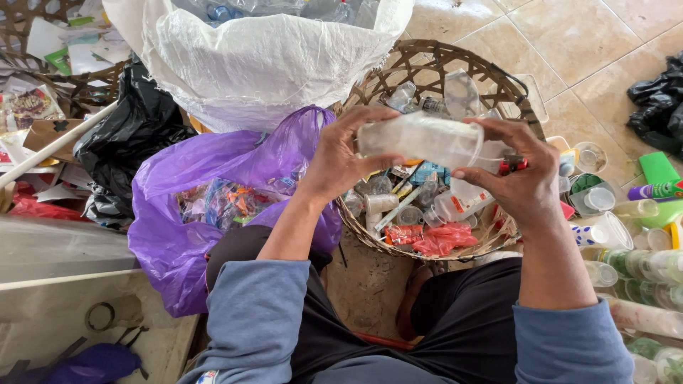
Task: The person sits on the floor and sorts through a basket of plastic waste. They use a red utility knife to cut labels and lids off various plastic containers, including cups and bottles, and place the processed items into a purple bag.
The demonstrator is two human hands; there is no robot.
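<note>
Both my hands hold a clear plastic cup [420, 139] sideways above a woven basket [420, 60]. My left hand [341, 153] grips its base end, fingers wrapped over the top. My right hand [516, 171] grips the cup's open rim end. The basket below holds mixed plastic waste: small bottles, cups, red wrappers [437, 238] and a blue packet [429, 172]. My blue sleeves and dark trousers fill the bottom of the view.
A purple plastic bag [185, 192] of wrappers sits left of the basket. Behind it stands a large white sack [263, 64] with bottles. A black bag [131, 135] lies at left. Several clear bottles and cups [633, 267] lie on the tiled floor at right.
</note>
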